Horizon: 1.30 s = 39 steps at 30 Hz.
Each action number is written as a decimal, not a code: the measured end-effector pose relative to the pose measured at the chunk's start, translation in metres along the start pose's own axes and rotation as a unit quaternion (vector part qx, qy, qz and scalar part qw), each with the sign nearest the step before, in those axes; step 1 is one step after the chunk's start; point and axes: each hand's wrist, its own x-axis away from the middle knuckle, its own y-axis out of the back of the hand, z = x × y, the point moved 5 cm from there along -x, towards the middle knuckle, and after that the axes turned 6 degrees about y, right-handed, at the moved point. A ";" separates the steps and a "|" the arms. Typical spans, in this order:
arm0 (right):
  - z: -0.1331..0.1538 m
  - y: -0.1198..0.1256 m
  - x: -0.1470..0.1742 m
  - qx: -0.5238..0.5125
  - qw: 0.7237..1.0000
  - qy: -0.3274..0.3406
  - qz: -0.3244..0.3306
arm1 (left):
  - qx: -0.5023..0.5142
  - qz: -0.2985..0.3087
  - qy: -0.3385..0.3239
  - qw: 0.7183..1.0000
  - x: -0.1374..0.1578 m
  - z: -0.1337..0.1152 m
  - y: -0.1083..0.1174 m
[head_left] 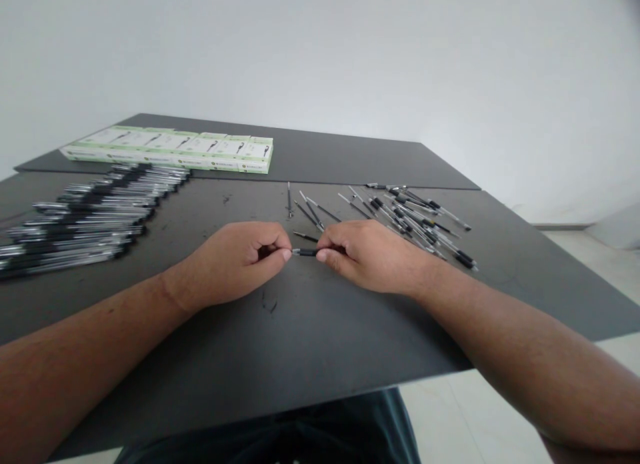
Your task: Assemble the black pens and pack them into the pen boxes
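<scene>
Between my two hands a pen (306, 253) with a black grip lies level, just above the dark table (320, 344). My left hand (245, 257) pinches its pale tip end between thumb and forefinger. Thumb and forefinger of my right hand (367, 254) close on the other end, and that part of the pen is hidden. Right behind the pen, a dark refill (305, 237) points toward my right hand. Several more loose refills (323, 211) lie a little farther back.
A long pile of capped pens (100, 214) covers the table's left side. Behind it stands a row of green and white boxes (175, 147). Pen barrels with black grips (420, 221) lie scattered beyond my right hand. Small black scraps (269, 305) rest near my left wrist.
</scene>
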 end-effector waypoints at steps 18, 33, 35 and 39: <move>0.002 0.000 0.000 0.019 1.000 0.009 0.015 | 0.000 0.003 -0.003 1.000 0.000 -0.003 0.001; 0.000 0.001 0.000 -0.019 1.000 -0.011 -0.008 | -0.003 0.009 -0.006 1.000 0.000 -0.002 0.000; 0.001 0.001 0.000 -0.003 1.000 -0.006 0.001 | -0.002 0.008 -0.004 1.000 0.000 -0.002 0.000; 0.002 0.000 -0.001 0.012 1.000 0.008 0.010 | -0.004 0.006 0.000 1.000 -0.001 -0.001 0.000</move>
